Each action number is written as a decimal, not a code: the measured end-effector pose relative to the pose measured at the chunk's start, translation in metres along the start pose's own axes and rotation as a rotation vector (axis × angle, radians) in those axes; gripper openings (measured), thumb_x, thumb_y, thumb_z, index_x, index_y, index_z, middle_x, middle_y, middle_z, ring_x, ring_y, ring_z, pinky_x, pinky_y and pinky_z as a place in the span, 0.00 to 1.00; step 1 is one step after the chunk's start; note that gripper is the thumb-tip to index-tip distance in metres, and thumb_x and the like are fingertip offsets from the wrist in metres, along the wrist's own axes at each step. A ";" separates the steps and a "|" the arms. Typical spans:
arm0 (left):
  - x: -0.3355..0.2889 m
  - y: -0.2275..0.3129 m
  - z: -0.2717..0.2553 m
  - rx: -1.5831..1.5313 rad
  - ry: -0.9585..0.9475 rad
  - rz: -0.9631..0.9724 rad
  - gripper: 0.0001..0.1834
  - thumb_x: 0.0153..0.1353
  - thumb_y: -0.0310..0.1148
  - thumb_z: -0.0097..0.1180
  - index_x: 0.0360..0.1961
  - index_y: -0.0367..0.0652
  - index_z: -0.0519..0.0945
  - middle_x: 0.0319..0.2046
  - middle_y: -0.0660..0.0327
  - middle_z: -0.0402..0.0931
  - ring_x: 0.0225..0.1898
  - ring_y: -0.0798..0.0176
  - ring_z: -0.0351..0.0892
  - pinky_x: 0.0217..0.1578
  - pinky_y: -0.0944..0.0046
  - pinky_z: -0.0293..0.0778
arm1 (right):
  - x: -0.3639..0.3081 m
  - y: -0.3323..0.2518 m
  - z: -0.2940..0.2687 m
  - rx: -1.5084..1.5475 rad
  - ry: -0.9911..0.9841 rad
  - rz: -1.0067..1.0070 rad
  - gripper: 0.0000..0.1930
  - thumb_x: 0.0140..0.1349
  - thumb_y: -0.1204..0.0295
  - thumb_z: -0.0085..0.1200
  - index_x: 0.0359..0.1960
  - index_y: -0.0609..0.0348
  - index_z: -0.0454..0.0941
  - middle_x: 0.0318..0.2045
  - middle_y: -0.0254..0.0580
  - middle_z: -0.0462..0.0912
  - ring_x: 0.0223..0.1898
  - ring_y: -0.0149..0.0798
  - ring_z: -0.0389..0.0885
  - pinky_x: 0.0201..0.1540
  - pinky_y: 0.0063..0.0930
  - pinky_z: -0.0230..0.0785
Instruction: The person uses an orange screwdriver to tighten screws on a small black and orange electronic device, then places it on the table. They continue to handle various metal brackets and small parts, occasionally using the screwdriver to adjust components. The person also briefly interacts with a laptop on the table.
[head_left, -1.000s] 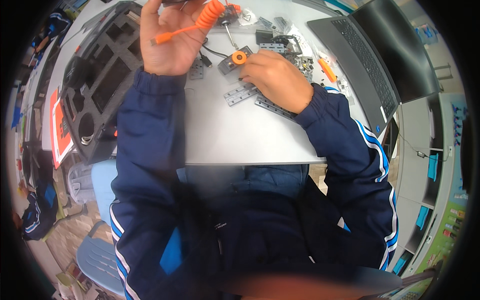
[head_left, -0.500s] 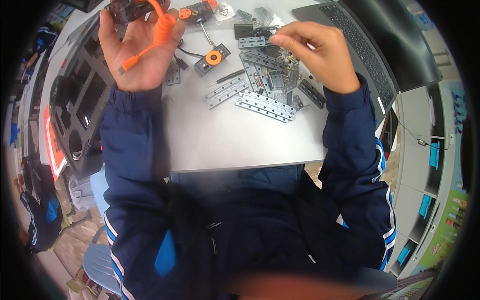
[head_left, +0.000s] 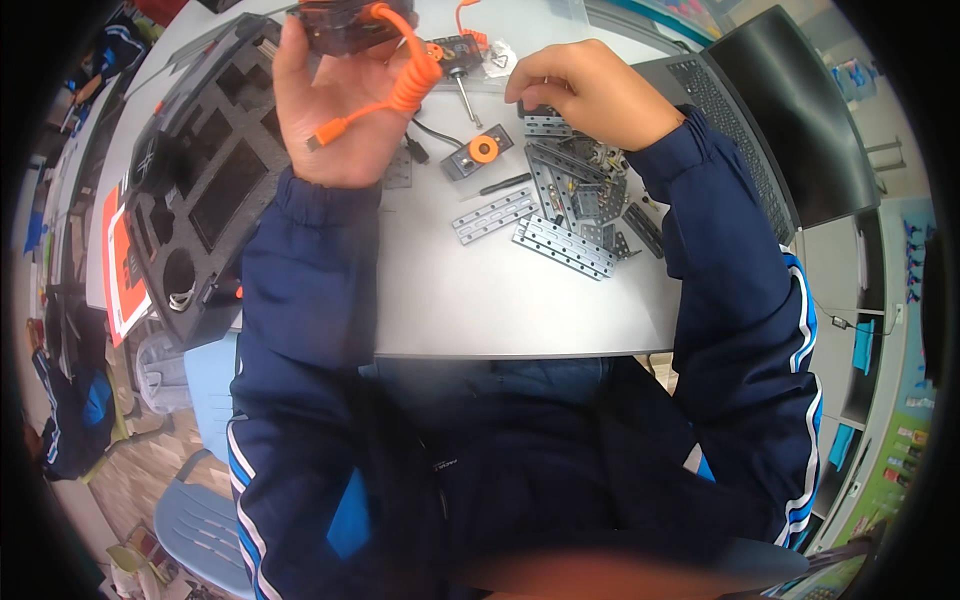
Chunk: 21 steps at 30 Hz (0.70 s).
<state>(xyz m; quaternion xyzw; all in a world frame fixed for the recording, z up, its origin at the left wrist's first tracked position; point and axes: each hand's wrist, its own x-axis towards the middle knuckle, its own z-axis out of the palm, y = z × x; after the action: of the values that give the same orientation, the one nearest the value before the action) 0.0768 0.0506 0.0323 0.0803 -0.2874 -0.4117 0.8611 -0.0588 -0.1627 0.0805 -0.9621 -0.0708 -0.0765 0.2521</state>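
My left hand (head_left: 340,130) is raised palm up at the far left of the table, its fingers wrapped round a dark boxy device (head_left: 352,28). From the device hangs an orange coiled cable (head_left: 415,80) whose plug end lies across my palm. My right hand (head_left: 605,95) is above the far edge of a heap of metal parts, fingers curled in and fingertips pointing left; anything pinched there is hidden. Below it lie a grey slotted bracket (head_left: 547,126), a long perforated beam (head_left: 563,247) and a shorter one (head_left: 495,215). Between the hands sits a dark module with an orange hub (head_left: 483,150).
A dark screwdriver (head_left: 505,184) lies beside the beams. Behind the module is a metal shaft (head_left: 467,98) on another dark unit. A foam-lined case (head_left: 215,200) stands on the left. An open laptop (head_left: 790,110) borders the right. A blue chair (head_left: 200,520) is lower left.
The view has shifted, so the table's things appear further right and lower. My right hand has moved left and away across the bracket. My left hand still holds the device.
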 end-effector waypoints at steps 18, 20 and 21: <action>-0.001 0.001 0.000 0.009 0.002 0.004 0.41 0.61 0.64 0.59 0.57 0.35 0.76 0.37 0.60 0.70 0.35 0.64 0.60 0.38 0.64 0.62 | -0.099 0.037 -0.069 0.139 0.426 0.435 0.05 0.58 0.74 0.68 0.29 0.62 0.85 0.19 0.26 0.76 0.23 0.20 0.70 0.27 0.20 0.60; -0.001 0.001 0.003 0.032 0.016 0.001 0.42 0.61 0.65 0.59 0.57 0.35 0.75 0.35 0.61 0.67 0.35 0.64 0.60 0.38 0.64 0.62 | -0.105 0.045 -0.060 0.073 0.326 0.532 0.10 0.52 0.68 0.75 0.28 0.60 0.87 0.18 0.25 0.74 0.22 0.21 0.66 0.26 0.21 0.55; -0.001 0.000 0.005 0.046 0.025 -0.002 0.42 0.61 0.66 0.58 0.57 0.34 0.75 0.34 0.61 0.66 0.35 0.64 0.60 0.38 0.63 0.62 | -0.109 0.047 -0.059 -0.027 0.246 0.509 0.10 0.50 0.68 0.75 0.28 0.60 0.87 0.18 0.30 0.76 0.21 0.25 0.70 0.26 0.24 0.59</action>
<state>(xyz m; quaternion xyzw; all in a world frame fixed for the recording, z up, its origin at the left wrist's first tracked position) 0.0738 0.0523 0.0356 0.1055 -0.2860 -0.4049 0.8620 -0.1638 -0.2427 0.0887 -0.9356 0.2052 -0.1278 0.2572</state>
